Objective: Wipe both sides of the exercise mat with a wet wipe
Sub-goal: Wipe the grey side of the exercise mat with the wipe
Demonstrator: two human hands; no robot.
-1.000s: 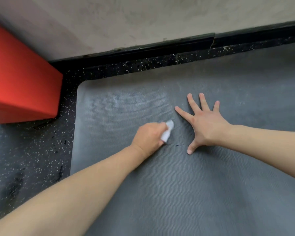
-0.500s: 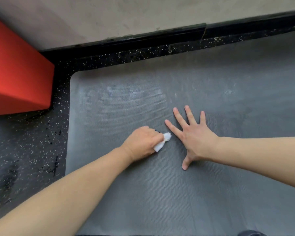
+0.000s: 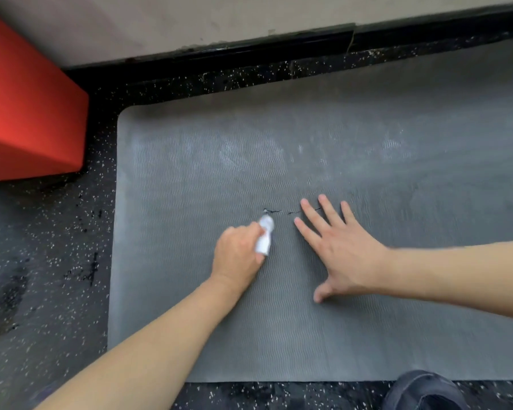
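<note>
A black floor (image 3: 42,261) flecked with pale specks runs up to a black skirting board (image 3: 249,50) at the foot of a plain beige wall (image 3: 160,22). A grey exercise mat (image 3: 190,179) with a fine wavy ribbed texture lies flat on this floor, its rounded far-left corner close to the skirting board and its near edge running along the bottom of the view. A red block (image 3: 27,113) stands on the floor to the left of the mat, apart from its edge. The left hand (image 3: 237,255) is curled into a fist round a bunched white wet wipe (image 3: 265,235), whose free end sticks out past the knuckles and presses onto the mat near its middle. Just beyond the tip of the wipe, a few small dark cracks (image 3: 271,210) mark the mat in a short broken line that reaches toward the other hand. The right hand (image 3: 341,250) lies flat on the mat just to the right of the wipe, palm down, fingers straight and spread, thumb splayed toward the near edge, holding nothing. Pale smeary patches show on the mat farther away, toward the wall. At the bottom right a piece of dark blue cloth (image 3: 421,392) overlaps the near edge of the mat; what it belongs to cannot be told.
</note>
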